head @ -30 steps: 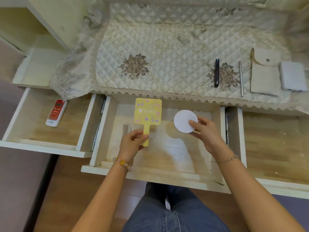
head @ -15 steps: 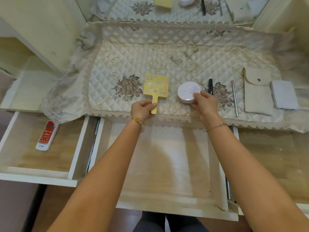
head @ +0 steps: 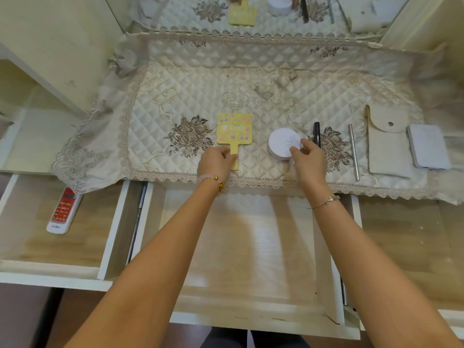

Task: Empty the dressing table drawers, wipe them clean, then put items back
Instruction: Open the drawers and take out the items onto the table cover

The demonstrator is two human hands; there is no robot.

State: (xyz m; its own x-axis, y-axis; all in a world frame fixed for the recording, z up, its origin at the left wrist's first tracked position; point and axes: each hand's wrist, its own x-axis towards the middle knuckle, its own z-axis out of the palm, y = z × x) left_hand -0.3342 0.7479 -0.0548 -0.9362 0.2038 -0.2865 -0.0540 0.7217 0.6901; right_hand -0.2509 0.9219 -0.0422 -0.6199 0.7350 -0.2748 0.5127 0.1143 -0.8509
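Pinches the handle of the yellow hand mirror [head: 234, 128] with the left grip [head: 217, 160], mirror flat on the quilted bench cloth [head: 200, 96] at 12 o'clock from the open middle drawer [head: 251, 247]. Curls the right grip [head: 307, 159] round the white round jar [head: 282, 144] at 3 o'clock of the mirror, on or just over the cloth, cannot tell which. Further toward 3 o'clock: black pen [head: 316, 133], silver pen [head: 353, 151], pouch [head: 386, 146]. At 8 o'clock, red remote [head: 64, 212] in the left drawer [head: 30, 247]

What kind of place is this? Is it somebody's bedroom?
Probably, yes: it looks like a dressing table in a bedroom. A wall mirror at the back reflects the cream quilted lace-edged cloth. A yellow paddle-shaped hand mirror and a round white cosmetic jar sit on it, and pale wooden drawers stand pulled open below.
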